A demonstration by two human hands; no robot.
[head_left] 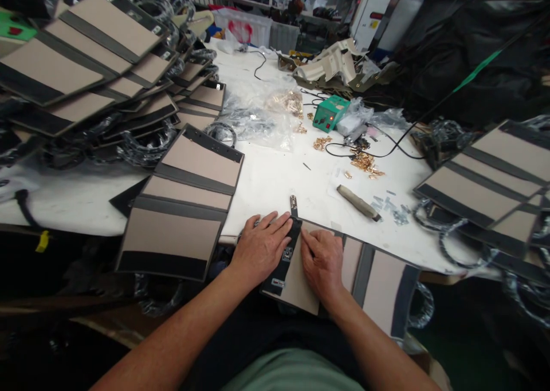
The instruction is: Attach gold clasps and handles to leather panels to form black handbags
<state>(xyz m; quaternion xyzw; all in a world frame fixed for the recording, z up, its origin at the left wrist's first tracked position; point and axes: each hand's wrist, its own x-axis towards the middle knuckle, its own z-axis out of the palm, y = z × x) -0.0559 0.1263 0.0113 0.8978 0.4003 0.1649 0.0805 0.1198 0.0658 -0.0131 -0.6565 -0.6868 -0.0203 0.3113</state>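
Note:
A beige panel with dark bands [389, 282] lies across the table's front edge before me. On its left end is a black strip [280, 268] with metal fittings, and a dark tab with a metal clasp [293, 204] sticks out beyond its far edge. My left hand [263, 248] rests flat over the strip, fingers extended and fingertips near the base of the tab. My right hand [323, 262] presses on the beige surface just right of the strip, its fingers curled in and the index fingertip close to the strip. Whether anything is under those fingers is hidden.
Another panel [174, 230] lies to the left, with stacked panels [86, 47] behind it and more at the right [485, 179]. A wrapped tool [358, 202], small metal plates [397, 210], gold-coloured parts [365, 163], a green box [330, 113] with cables and plastic bags [258, 122] lie on the table.

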